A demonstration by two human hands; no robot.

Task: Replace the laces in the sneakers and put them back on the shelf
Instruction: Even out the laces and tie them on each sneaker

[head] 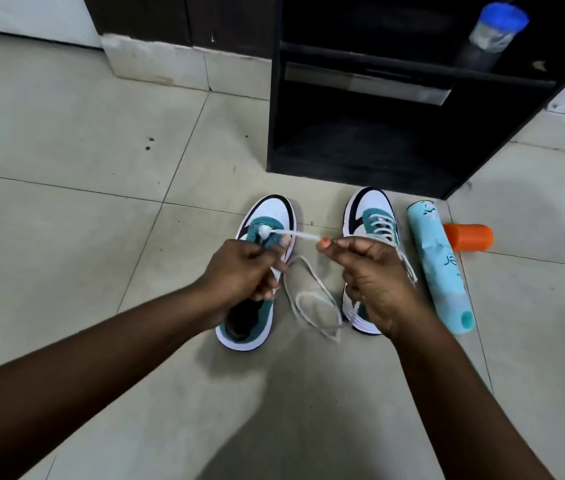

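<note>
The light-blue spray can [442,268] lying on the floor bears dark lettering, only partly legible: something like "Je". Nothing else carries readable text.

Sneakers [260,271] side by side before shelf [360,133] (can [442,268] right).

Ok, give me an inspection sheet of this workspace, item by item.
Surface: tiled floor, dark specks.
Job's things: left sneaker being laced; right sneaker already laced; white lace looping between them.
Clutter: aqua spray can lying beside the right sneaker; orange cap behind it.
Hands: left hand grips lace over the left sneaker; right hand pinches the lace end in its fingers.
Cables: nothing seen.
Surroundings: black shelf; blue-lidded bottle on it.
</note>
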